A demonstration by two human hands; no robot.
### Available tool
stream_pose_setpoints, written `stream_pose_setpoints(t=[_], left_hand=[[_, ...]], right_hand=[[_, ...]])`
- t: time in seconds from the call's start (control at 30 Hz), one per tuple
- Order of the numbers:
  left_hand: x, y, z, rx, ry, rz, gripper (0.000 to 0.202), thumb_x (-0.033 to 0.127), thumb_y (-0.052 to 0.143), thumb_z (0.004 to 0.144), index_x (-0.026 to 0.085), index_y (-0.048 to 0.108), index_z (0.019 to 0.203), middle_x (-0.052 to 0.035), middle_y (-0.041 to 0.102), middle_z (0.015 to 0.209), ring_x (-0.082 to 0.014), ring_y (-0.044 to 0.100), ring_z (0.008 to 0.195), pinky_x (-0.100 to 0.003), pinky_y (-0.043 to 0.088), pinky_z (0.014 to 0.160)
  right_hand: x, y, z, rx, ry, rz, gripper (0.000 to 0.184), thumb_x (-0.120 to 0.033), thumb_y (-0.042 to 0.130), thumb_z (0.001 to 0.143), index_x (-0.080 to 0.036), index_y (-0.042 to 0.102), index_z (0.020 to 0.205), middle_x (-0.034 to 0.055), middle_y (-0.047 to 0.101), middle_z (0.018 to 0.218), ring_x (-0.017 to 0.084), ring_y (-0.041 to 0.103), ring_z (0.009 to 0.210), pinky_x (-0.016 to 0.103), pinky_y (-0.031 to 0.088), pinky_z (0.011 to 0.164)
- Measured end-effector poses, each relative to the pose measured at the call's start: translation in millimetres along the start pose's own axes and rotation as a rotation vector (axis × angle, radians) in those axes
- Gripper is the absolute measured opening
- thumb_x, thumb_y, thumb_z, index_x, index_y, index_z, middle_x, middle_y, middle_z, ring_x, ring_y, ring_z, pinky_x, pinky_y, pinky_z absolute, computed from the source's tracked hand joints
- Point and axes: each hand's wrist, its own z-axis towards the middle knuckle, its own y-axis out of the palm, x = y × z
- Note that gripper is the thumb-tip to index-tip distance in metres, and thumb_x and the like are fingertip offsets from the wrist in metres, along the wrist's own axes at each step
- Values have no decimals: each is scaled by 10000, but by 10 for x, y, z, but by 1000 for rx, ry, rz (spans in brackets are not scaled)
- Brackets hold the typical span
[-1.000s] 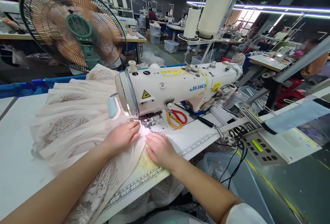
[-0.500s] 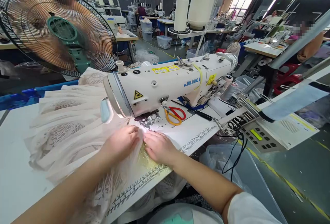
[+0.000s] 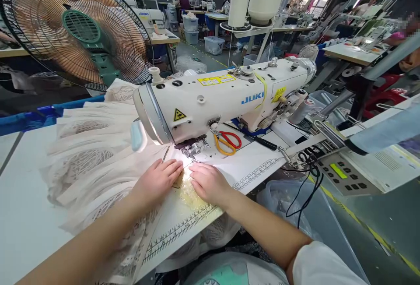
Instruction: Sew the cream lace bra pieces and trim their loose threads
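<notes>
Pale pinkish-white lace fabric (image 3: 111, 162) lies in gathered folds on the sewing table (image 3: 19, 197), running toward the needle area of a white sewing machine (image 3: 210, 96). My left hand (image 3: 160, 177) rests on this fabric just in front of the presser foot (image 3: 193, 151), fingers stretched out and lying flat. To its right, my right hand (image 3: 211, 184) lies close by the foot, fingers extended and the thumb a little apart. Beneath and between the hands is a pile of shiny, yellowish translucent material (image 3: 190, 195); its exact kind is unclear. The needle tip is hidden.
Scissors with red and orange handles (image 3: 228, 142) and a black-handled tool (image 3: 260, 142) lie on the machine bed. A large fan (image 3: 82, 26) stands at left. The control panel (image 3: 348, 173) and dangling black cables (image 3: 310, 188) are at right, above a clear plastic bin (image 3: 315, 219).
My left hand has flattened onto the fabric from a more bunched pose, and fabric between the hands has dropped, showing more of the yellowish pile. The view has shifted slightly.
</notes>
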Motion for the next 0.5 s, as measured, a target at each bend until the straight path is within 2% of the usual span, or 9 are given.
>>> stream_pose_setpoints(t=[0.27,0.5], left_hand=[[-86,-1,12,20,22,-26,461,127,299,896,184,586,1253,-92,646,1252,-244,569,1168,-404,421,964],[-90,-14,62,-14,-49,-73,467,128,321,878,200,591,1251,-105,631,1272,-254,550,1198,-431,404,1001]], right_hand=[[10,25,-3,26,-7,4,255,-208,445,875,-124,685,883,100,716,1058,226,643,1033,350,503,975],[0,-8,13,-14,11,30,270,-203,435,883,-108,688,873,129,706,1073,241,629,1062,370,486,992]])
